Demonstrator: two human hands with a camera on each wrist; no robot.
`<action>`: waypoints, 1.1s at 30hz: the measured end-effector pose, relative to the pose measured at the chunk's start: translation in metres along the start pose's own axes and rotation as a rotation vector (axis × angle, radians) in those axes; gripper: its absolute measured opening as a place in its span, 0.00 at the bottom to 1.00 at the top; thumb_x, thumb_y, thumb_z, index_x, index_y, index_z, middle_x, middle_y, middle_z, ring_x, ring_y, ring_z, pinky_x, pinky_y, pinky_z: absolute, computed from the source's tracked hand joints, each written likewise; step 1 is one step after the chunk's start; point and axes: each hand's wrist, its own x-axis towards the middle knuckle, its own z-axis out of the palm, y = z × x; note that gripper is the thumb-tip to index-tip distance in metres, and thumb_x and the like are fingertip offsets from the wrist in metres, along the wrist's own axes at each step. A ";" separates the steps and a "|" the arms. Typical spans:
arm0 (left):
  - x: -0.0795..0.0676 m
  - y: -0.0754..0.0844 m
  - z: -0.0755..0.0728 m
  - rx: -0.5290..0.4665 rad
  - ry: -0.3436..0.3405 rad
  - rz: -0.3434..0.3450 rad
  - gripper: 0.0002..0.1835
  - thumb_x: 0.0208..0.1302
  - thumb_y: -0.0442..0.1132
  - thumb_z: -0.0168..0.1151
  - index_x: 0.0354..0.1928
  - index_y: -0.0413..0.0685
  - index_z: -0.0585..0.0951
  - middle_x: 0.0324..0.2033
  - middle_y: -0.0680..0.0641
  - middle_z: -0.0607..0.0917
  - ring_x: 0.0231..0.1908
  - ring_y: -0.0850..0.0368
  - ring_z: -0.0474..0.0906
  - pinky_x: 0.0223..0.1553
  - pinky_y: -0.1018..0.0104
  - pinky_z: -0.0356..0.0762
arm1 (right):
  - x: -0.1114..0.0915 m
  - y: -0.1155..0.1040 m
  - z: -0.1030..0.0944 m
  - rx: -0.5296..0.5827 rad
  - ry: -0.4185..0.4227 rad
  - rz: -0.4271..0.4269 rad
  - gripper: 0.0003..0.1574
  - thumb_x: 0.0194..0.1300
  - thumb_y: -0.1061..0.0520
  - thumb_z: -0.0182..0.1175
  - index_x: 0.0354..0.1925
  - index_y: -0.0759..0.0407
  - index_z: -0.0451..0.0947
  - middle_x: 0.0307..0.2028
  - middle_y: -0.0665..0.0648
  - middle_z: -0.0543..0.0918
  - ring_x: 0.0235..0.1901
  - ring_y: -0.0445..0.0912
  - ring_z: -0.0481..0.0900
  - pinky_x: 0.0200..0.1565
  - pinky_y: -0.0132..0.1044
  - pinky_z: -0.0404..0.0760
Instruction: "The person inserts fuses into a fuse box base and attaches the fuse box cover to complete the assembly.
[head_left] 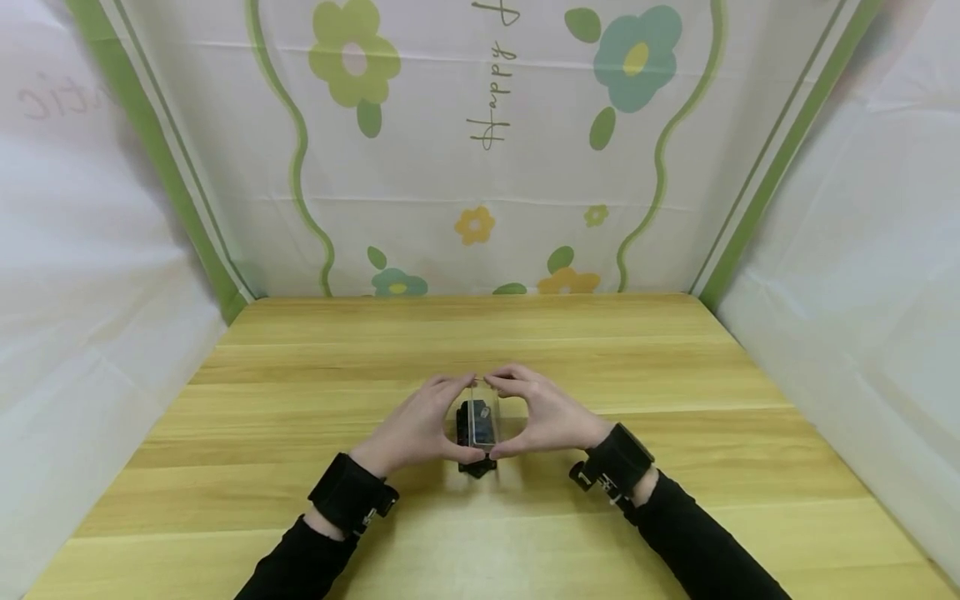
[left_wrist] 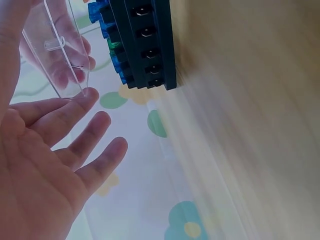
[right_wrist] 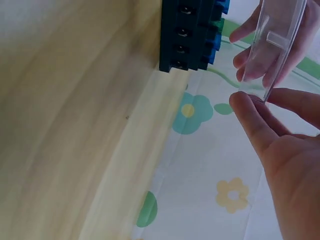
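Both hands hold a clear plastic cover (head_left: 484, 417) by its two ends. My left hand (head_left: 416, 425) pinches it from the left, and my right hand (head_left: 551, 412) grips it from the right, thumbs near, index fingers far. Beneath sits a black terminal block (head_left: 477, 469) on the table. In the left wrist view the block (left_wrist: 150, 45) shows a row of screw holes on its stepped side and blue and green parts on top. The cover (right_wrist: 274, 37), with a small clear peg inside, is apart from the block in the right wrist view.
A wood-grain table (head_left: 480, 542) extends around the hands. White cloth with printed flowers (head_left: 474, 225) hangs at the table's back edge, and plain white cloth (head_left: 97, 292) closes off both sides. Each wrist wears a black strap with a camera (head_left: 618, 458).
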 end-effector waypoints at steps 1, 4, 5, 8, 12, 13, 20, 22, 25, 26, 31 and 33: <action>0.000 0.000 0.000 0.000 -0.002 -0.001 0.58 0.43 0.67 0.70 0.72 0.45 0.59 0.63 0.48 0.68 0.62 0.52 0.63 0.57 0.58 0.67 | 0.000 0.000 0.001 0.011 0.005 -0.003 0.61 0.44 0.34 0.72 0.66 0.67 0.64 0.60 0.57 0.67 0.54 0.51 0.73 0.53 0.36 0.72; -0.002 -0.001 -0.001 -0.006 -0.002 -0.006 0.58 0.43 0.67 0.70 0.72 0.45 0.59 0.63 0.48 0.69 0.62 0.51 0.63 0.57 0.57 0.67 | 0.000 0.001 0.003 0.050 0.019 -0.007 0.60 0.44 0.35 0.73 0.65 0.68 0.65 0.59 0.58 0.68 0.53 0.52 0.74 0.53 0.36 0.72; -0.002 -0.001 -0.001 -0.011 0.001 -0.001 0.58 0.43 0.67 0.70 0.72 0.44 0.59 0.62 0.48 0.70 0.62 0.51 0.63 0.57 0.57 0.67 | 0.000 0.002 0.005 0.066 0.023 -0.009 0.60 0.44 0.36 0.73 0.65 0.69 0.65 0.59 0.59 0.68 0.52 0.53 0.75 0.53 0.36 0.72; -0.003 -0.003 -0.001 -0.015 -0.002 0.008 0.58 0.43 0.67 0.69 0.72 0.44 0.59 0.60 0.48 0.71 0.62 0.50 0.63 0.57 0.57 0.66 | 0.001 0.003 0.008 0.109 0.033 -0.020 0.59 0.45 0.37 0.74 0.64 0.70 0.65 0.59 0.60 0.68 0.51 0.54 0.76 0.52 0.38 0.74; -0.004 -0.006 0.001 -0.010 -0.025 0.018 0.58 0.44 0.67 0.70 0.72 0.44 0.58 0.61 0.48 0.71 0.62 0.52 0.63 0.57 0.58 0.66 | 0.002 0.005 0.014 0.139 0.033 -0.032 0.58 0.46 0.38 0.73 0.64 0.71 0.65 0.59 0.62 0.67 0.53 0.56 0.73 0.51 0.40 0.75; -0.004 -0.007 0.002 -0.008 -0.031 0.017 0.58 0.44 0.67 0.70 0.73 0.45 0.58 0.62 0.47 0.70 0.61 0.53 0.63 0.57 0.58 0.66 | 0.002 0.006 0.015 0.144 0.033 -0.034 0.58 0.46 0.39 0.73 0.64 0.72 0.64 0.59 0.62 0.67 0.53 0.56 0.73 0.51 0.40 0.75; -0.005 -0.009 0.003 -0.025 -0.052 -0.007 0.57 0.43 0.67 0.69 0.72 0.46 0.59 0.62 0.48 0.69 0.61 0.54 0.62 0.56 0.58 0.67 | 0.000 0.006 0.020 0.168 0.027 -0.021 0.57 0.47 0.41 0.73 0.65 0.71 0.63 0.60 0.63 0.66 0.55 0.57 0.71 0.51 0.43 0.75; -0.005 -0.009 0.004 -0.032 -0.063 -0.017 0.57 0.43 0.67 0.70 0.72 0.46 0.60 0.62 0.48 0.69 0.62 0.53 0.62 0.56 0.58 0.67 | 0.000 0.006 0.021 0.173 0.021 -0.022 0.57 0.48 0.41 0.73 0.65 0.71 0.63 0.60 0.63 0.66 0.55 0.56 0.71 0.51 0.43 0.75; -0.005 -0.009 0.004 -0.041 -0.077 -0.030 0.57 0.43 0.67 0.70 0.72 0.46 0.60 0.63 0.48 0.69 0.62 0.53 0.62 0.57 0.58 0.67 | -0.001 0.006 0.022 0.171 0.015 -0.016 0.57 0.48 0.42 0.73 0.65 0.72 0.63 0.61 0.62 0.66 0.55 0.56 0.71 0.52 0.43 0.75; -0.005 -0.009 0.004 -0.040 -0.079 -0.033 0.57 0.43 0.67 0.70 0.72 0.46 0.60 0.63 0.48 0.68 0.62 0.52 0.62 0.57 0.58 0.66 | -0.001 0.006 0.022 0.172 0.014 -0.011 0.57 0.48 0.42 0.73 0.65 0.72 0.63 0.61 0.62 0.66 0.55 0.56 0.71 0.52 0.43 0.74; -0.003 -0.009 0.003 -0.039 -0.091 -0.046 0.58 0.42 0.68 0.70 0.72 0.46 0.60 0.64 0.47 0.68 0.62 0.52 0.62 0.58 0.58 0.66 | 0.000 0.006 0.020 0.149 -0.005 0.028 0.57 0.47 0.40 0.73 0.65 0.69 0.64 0.61 0.59 0.67 0.55 0.55 0.71 0.52 0.43 0.74; -0.003 -0.009 0.003 -0.038 -0.101 -0.048 0.58 0.42 0.68 0.69 0.72 0.45 0.60 0.64 0.47 0.68 0.62 0.52 0.62 0.57 0.57 0.66 | 0.000 0.005 0.019 0.142 -0.025 0.048 0.57 0.47 0.40 0.73 0.66 0.69 0.64 0.61 0.59 0.67 0.54 0.54 0.72 0.52 0.44 0.74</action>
